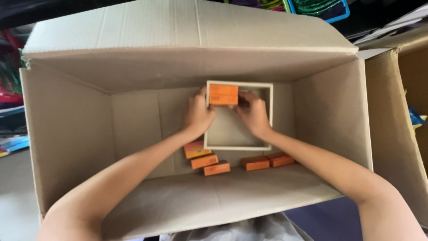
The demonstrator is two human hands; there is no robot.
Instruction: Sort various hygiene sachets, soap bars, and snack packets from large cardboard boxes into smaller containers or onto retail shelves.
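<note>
Two hands — left [197, 114], right [255, 115] — clasp an orange pack [223, 94] by its short ends inside the tray [237, 146]; it looks light, stiff cardboard — easily dented.

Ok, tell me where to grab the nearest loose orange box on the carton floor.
Take the small orange box across its two long sides, coming straight down from above. It lies flat on the carton floor, slightly angled, with a neighbour close on its left, so its top and long edges seem the freest for fingers.
</note>
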